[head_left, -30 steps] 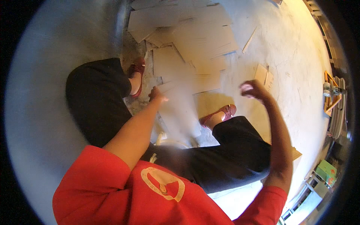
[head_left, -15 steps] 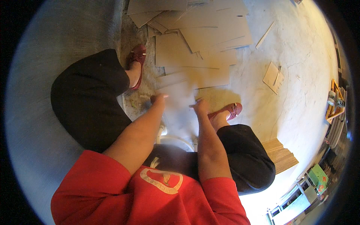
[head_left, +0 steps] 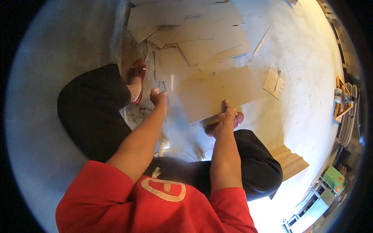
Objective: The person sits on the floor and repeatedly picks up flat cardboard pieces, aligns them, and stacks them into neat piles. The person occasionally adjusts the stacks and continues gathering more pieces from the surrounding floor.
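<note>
Half a second ago the two hands were close together above the floor (head_left: 301, 105) between the feet, with a blur between them. They are now well apart, and a tan cardboard sheet (head_left: 217, 93) shows clearly in the right hand (head_left: 228, 113). Its fingers are closed on the near edge, the thumb lying on top. The sheet reaches far and to the right, covering the near part of the cardboard pile (head_left: 213, 48); whether it touches the pieces below cannot be told. Its near edge lies just beside the right shoe (head_left: 239, 119).

The left hand (head_left: 159, 98) is to the left, clear of that sheet, fingers partly curled; a blur beside it leaves unclear whether they have hold of anything. The change seems to leave the right hand alone handling this sheet. A stack of cardboard (head_left: 289, 162) stands by the right knee. Farther right on the floor lie a small cardboard piece (head_left: 272, 86) and a narrow strip (head_left: 262, 42).
</note>
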